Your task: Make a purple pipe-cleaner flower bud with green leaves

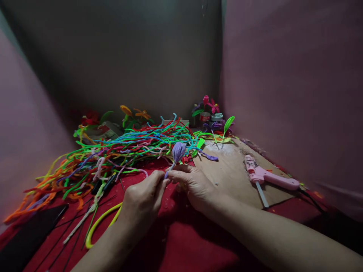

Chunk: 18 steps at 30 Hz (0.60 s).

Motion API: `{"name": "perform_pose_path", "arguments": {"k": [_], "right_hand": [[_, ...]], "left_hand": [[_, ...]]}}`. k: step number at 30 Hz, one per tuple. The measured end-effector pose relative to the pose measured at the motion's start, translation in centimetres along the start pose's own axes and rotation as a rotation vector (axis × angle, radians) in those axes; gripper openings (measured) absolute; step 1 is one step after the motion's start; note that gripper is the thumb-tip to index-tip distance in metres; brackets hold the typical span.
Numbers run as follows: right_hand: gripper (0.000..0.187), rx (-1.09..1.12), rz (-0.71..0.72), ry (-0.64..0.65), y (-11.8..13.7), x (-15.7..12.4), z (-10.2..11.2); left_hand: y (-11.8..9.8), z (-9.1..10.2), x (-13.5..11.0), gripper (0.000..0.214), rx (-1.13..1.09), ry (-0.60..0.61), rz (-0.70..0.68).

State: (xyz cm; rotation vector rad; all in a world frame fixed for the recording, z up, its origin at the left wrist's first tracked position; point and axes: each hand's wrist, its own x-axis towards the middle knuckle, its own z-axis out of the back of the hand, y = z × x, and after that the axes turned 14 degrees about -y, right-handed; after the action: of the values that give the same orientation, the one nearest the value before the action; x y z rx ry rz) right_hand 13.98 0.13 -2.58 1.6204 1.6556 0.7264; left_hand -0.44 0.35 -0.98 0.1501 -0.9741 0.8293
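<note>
Between my two hands a purple pipe-cleaner flower bud (179, 152) stands tilted up to the right on a thin purple stem. The fingers of my left hand (146, 194) are closed on the lower end of the stem. My right hand (194, 183) pinches the same stem from the other side, thumb and forefinger just below the bud. Its other fingers curl underneath and are partly hidden. Just past the hands lies a big loose heap of pipe cleaners (136, 145) in many colours.
At right, a pink glue gun (272, 178) with a glue stick rests on a cardboard sheet (224, 177). Finished flowers (212, 105) and small jars (217, 117) stand at the back. A black flat object (34, 234), dark wires and a yellow loop (92, 230) lie left on red cloth.
</note>
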Motion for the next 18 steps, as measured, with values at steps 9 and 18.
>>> {"name": "perform_pose_path", "arguments": {"k": [9,18], "right_hand": [[0.016,-0.056,0.019,0.014,-0.5,0.1,0.5],[0.016,-0.030,0.024,0.189,0.0,0.1,0.5]], "left_hand": [[-0.4,0.1,-0.2,0.016,-0.086,0.057,0.115],[-1.8,1.5,1.6,0.020,-1.017,0.384,0.977]]}}
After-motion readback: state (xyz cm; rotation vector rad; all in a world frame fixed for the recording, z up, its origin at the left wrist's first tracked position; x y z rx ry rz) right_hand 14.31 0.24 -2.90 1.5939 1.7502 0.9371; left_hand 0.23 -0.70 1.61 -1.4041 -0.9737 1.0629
